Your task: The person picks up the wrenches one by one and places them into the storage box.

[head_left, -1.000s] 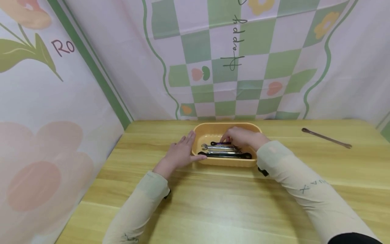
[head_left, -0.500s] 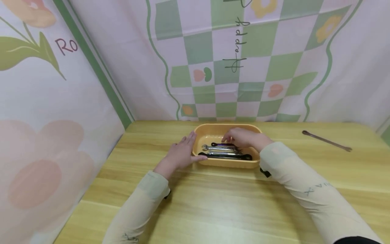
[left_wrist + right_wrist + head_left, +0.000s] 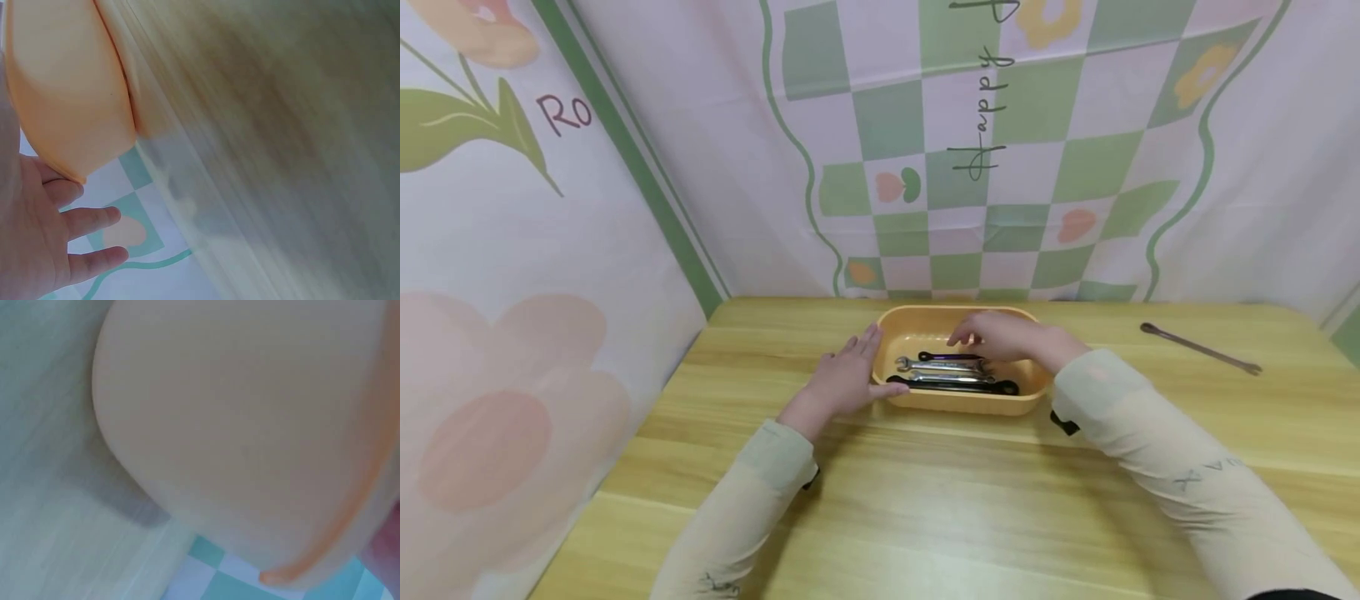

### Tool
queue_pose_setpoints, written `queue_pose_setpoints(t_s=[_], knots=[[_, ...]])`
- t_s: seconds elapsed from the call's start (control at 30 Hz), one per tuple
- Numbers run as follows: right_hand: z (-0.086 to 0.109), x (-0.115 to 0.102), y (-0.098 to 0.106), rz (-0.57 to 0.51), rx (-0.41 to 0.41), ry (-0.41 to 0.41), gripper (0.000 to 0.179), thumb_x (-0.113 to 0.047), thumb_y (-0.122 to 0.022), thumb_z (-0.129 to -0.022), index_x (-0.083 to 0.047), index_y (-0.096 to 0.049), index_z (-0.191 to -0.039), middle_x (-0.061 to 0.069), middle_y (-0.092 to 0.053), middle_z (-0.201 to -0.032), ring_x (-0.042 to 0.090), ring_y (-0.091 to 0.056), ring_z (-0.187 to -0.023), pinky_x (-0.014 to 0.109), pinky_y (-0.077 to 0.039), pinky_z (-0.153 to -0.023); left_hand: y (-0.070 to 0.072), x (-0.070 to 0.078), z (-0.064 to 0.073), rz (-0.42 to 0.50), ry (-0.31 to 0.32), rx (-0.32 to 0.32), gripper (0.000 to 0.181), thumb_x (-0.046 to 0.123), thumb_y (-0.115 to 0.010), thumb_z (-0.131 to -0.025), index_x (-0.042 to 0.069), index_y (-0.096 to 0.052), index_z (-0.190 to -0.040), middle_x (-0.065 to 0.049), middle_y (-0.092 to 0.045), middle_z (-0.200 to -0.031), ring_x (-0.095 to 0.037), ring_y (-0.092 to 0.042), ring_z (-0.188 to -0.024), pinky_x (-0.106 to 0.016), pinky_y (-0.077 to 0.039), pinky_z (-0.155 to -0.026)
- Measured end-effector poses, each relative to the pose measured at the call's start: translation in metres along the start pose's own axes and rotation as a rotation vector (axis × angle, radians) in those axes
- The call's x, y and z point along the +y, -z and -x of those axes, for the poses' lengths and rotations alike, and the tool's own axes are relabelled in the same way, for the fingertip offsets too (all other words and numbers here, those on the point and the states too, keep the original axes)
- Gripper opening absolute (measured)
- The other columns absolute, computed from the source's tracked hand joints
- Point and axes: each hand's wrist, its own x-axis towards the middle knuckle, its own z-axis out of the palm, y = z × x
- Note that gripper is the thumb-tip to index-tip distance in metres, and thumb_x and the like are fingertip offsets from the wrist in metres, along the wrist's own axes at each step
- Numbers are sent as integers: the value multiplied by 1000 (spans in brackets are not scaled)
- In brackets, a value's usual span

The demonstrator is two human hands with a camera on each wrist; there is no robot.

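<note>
A yellow-orange plastic basket [image 3: 966, 404] stands on the table with several wrenches lying side by side in it: a small dark purple wrench [image 3: 946, 357], a silver wrench [image 3: 936, 365], another silver one, and a long black wrench [image 3: 955, 387] along the front wall. My left hand [image 3: 838, 380] rests against the basket's left end, fingers extended along it and thumb over the front rim. In the left wrist view its fingers [image 3: 94, 220] spread beside the basket. My right hand [image 3: 1006, 337] reaches over the right rim, fingers loosely bent just above the purple wrench, nothing visible in them.
A long brownish wrench [image 3: 1198, 347] lies on the wooden table [image 3: 925, 500] to the right of the basket. Behind the table hangs a printed curtain [image 3: 1015, 225], and another panel [image 3: 550, 250] stands on the left. The right wrist view mostly shows the basket's outer wall [image 3: 237, 425].
My right hand has let go of the small purple wrench, lifting slightly and drawing back to the right. The left hand stays at the basket's end.
</note>
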Motion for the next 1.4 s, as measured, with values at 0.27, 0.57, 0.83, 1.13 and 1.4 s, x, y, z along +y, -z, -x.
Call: queue_pose_setpoints(t_s=[0.27,0.57,0.83,1.13,1.4], knots=[[15,-2,9,-44,85,9,32,9,-57,-95,3,-70,-124,17,-69,-121,34,-67,-105,49,-56,-91,-1,0,0,-18,-3,8,111,80,-46,-91,9,-3,-165,-7,-5,-172,-38,-23,-152,-65,-31,-113],[33,-3,21,-36,146,24,30,9,-61,-94,2,-71,-121,18,-69,-120,30,-69,-99,46,-58,-85,-2,-1,0,-6,2,7,111,80,-46,-91,9,-4,-165,-7,-4,-172,-37,-22,-152,-65,-29,-115],[52,7,28,1,175,-2,30,8,-64,-93,1,-72,-121,17,-70,-114,25,-67,-91,43,-58,-77,-1,0,0,-20,0,9,111,80,-46,-91,8,-5,-165,-7,-4,-172,-38,-22,-152,-65,-30,-114],[73,17,35,-3,239,-27,31,11,-66,-90,1,-73,-119,16,-71,-114,28,-68,-94,45,-58,-78,-2,-1,-1,-9,1,5,111,80,-45,-91,8,-4,-165,-7,-3,-172,-38,-21,-153,-65,-28,-115],[92,33,40,1,278,-94,33,9,-66,-92,2,-71,-123,22,-71,-115,33,-69,-95,53,-57,-81,-1,-1,-1,-5,-1,10,111,80,-46,-91,8,-4,-165,-8,-5,-172,-38,-21,-152,-66,-28,-115]])
